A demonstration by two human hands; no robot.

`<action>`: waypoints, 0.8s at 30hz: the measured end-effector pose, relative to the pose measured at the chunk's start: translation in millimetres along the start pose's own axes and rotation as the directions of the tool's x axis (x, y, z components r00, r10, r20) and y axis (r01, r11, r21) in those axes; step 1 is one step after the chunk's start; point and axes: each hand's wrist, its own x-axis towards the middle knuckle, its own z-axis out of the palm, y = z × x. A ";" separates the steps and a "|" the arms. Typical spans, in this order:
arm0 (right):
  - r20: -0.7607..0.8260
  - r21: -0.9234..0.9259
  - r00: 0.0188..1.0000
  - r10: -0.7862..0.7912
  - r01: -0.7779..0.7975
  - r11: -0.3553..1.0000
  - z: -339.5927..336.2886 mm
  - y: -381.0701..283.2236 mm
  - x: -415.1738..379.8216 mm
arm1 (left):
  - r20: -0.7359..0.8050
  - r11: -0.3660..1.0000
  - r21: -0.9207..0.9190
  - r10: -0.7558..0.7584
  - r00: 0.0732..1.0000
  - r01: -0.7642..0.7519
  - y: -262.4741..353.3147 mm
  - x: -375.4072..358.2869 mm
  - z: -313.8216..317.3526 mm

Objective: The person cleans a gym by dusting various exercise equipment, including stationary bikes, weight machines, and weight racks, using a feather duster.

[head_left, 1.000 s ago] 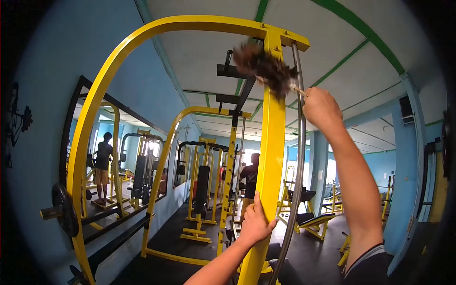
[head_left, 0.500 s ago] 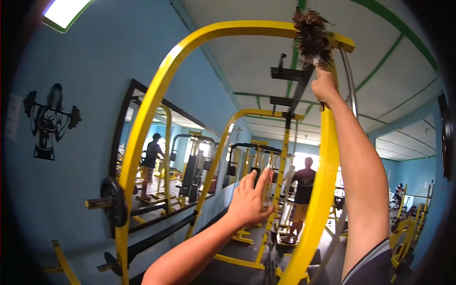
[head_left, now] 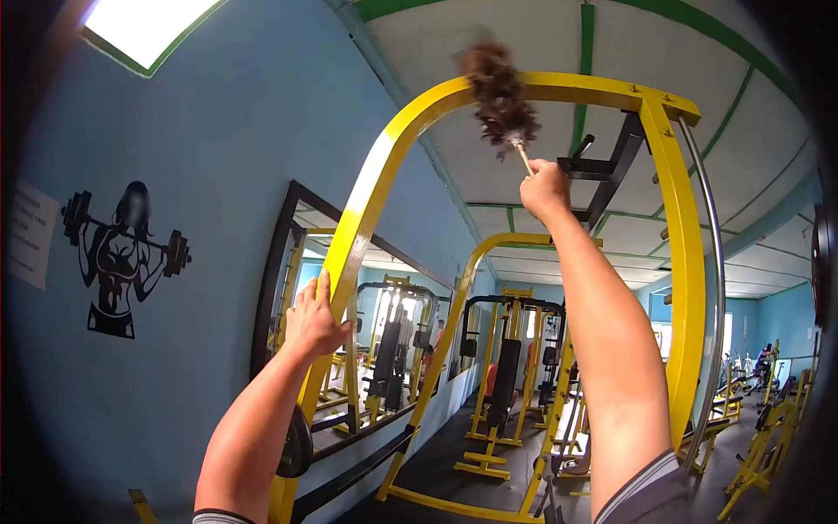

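In my raised right hand (head_left: pixel 546 189) is the thin handle of a brown feather duster (head_left: pixel 502 96), with the fingers closed around it. The duster's feathers, blurred at the tip, lie across the top bar of a yellow gym frame (head_left: pixel 587 87). Lower on the left, my left hand (head_left: pixel 316 323) has its fingers stretched out against the frame's slanting side post and appears to touch it. A black weight plate (head_left: pixel 298 444) sits on that post below my left forearm, partly hidden.
A wall mirror (head_left: pixel 281 253) hangs behind the frame on the blue wall. Further back stand more yellow and black machines (head_left: pixel 506 384). A metal rod (head_left: pixel 709 236) runs down the frame's right side. A person (head_left: pixel 765 358) is far off at right.
The duster in my right hand has moved left along the top bar. My left hand has gone from mid-air to the frame's left post. The view has shifted.
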 end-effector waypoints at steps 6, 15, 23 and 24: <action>0.247 0.213 0.944 -0.219 0.168 0.962 30.2 20.0 -21.0 | 0.246 0.990 0.138 -0.010 0.969 -0.025 -32.9 -0.1 28.1; 0.334 0.358 0.905 -0.265 0.138 0.923 65.4 32.3 -148.7 | 0.377 0.981 0.175 0.012 0.926 -0.084 -36.9 -5.9 76.7; 0.493 0.397 0.838 -0.235 0.025 0.918 60.7 39.0 -313.0 | 0.320 0.966 0.219 0.062 0.946 -0.137 -44.7 -49.0 70.6; 0.578 0.399 0.772 -0.263 0.013 0.917 50.0 35.8 -329.0 | 0.418 0.957 0.254 0.021 0.908 -0.140 -47.0 -58.4 64.1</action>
